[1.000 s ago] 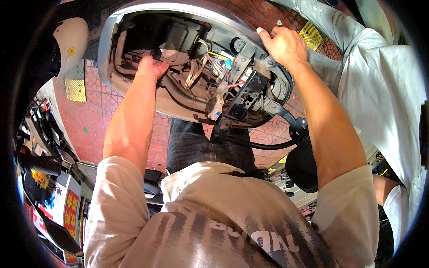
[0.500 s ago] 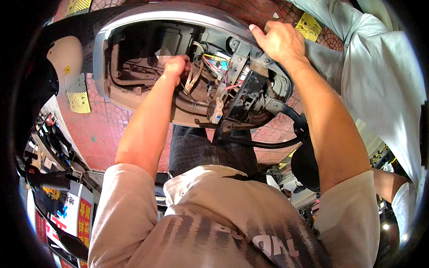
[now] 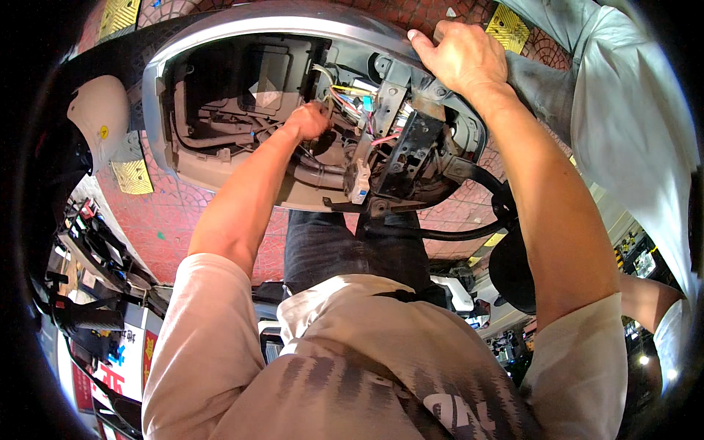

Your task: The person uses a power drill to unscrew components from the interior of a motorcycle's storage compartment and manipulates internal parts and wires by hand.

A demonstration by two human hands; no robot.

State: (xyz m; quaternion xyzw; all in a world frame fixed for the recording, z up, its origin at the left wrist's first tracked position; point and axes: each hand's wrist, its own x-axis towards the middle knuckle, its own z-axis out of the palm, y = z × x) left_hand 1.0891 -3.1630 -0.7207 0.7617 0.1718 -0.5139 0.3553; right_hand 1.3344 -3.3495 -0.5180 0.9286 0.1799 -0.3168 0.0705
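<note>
An open silver-grey vehicle body shell (image 3: 242, 22) lies across the top centre, with pipes, black metal brackets (image 3: 407, 147) and a bundle of coloured wires (image 3: 352, 99) inside. My left hand (image 3: 308, 121) reaches into it, fingers curled beside the wires; whatever it holds is hidden. My right hand (image 3: 462, 59) grips the upper right of the shell's rim, thumb on top. A pale plastic connector (image 3: 359, 183) hangs at the lower middle of the opening, and a curved black tube (image 3: 462, 235) runs below its right end.
Red paving (image 3: 220, 242) with yellow textured tiles (image 3: 132, 176) surrounds me. A cream rounded object (image 3: 95, 110) is at left, above handlebars and a signboard (image 3: 128, 359). Another person in pale grey fabric (image 3: 623, 147) is close at my right, an arm (image 3: 645, 290) showing behind mine.
My left hand has moved right inside the shell, toward the wires, and its fingers have curled. My right hand stays on the rim. The view has shifted slightly.
</note>
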